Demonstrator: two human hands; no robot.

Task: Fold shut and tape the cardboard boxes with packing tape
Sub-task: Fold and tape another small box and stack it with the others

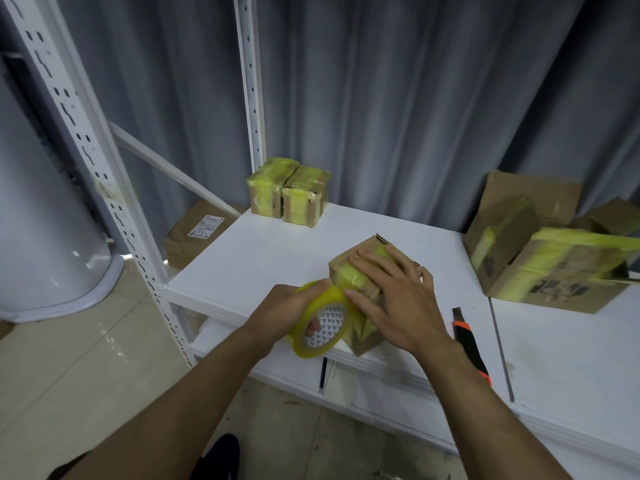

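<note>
The small box [346,263] sits near the front edge of the shelf [277,258], turned corner-on to the person. The right hand [398,299] lies flat on its top, fingers straight, pressing yellow tape onto the cardboard. The left hand [294,303] grips the roll [325,327] at 8 o'clock of the box, fingers hooked through the core, with the roll touching the box's near face.

The step looks like running a strip over the top and down a side. To do it well, hold the roll low and taut so the strip comes off without slack. Slide the right palm from the middle toward the roll to drive out bubbles, then press hard along the edge where the tape turns down. The box is probably light, so the flat hand must also pin it against the pull. The knife [469,341] lies at 3 o'clock, handy for the cut. Two taped boxes [287,195] stand at 11 o'clock.
</note>
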